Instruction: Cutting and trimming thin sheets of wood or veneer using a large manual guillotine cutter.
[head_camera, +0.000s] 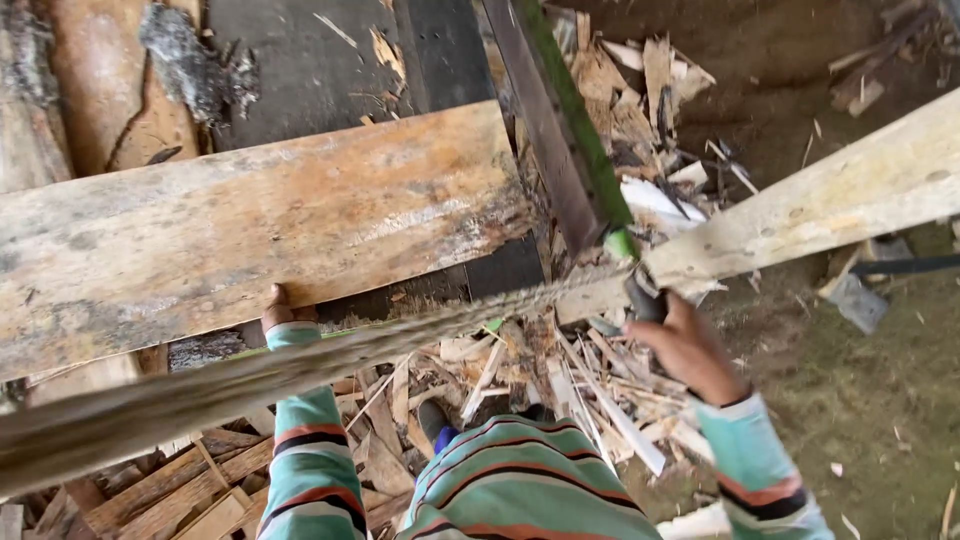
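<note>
My right hand (690, 348) is closed around a dark handle (643, 298). From that handle a dark bar with a green edge (565, 130) rises to the top of the view. A long blurred grey-brown strip (300, 365) runs from it down to the lower left. My left hand (277, 308) grips the near edge of a wide weathered plank (260, 225). The strip and my striped sleeve hide most of that hand. A pale long board (830, 200) slants up to the right just above my right hand.
Splintered wood scraps and offcuts (500, 385) cover the ground below the plank. More chips (640, 80) are heaped at the top right. Logs with bark (110, 90) lie at the upper left, and short stacked boards (170, 490) at the lower left. Bare earth (880, 400) lies to the right.
</note>
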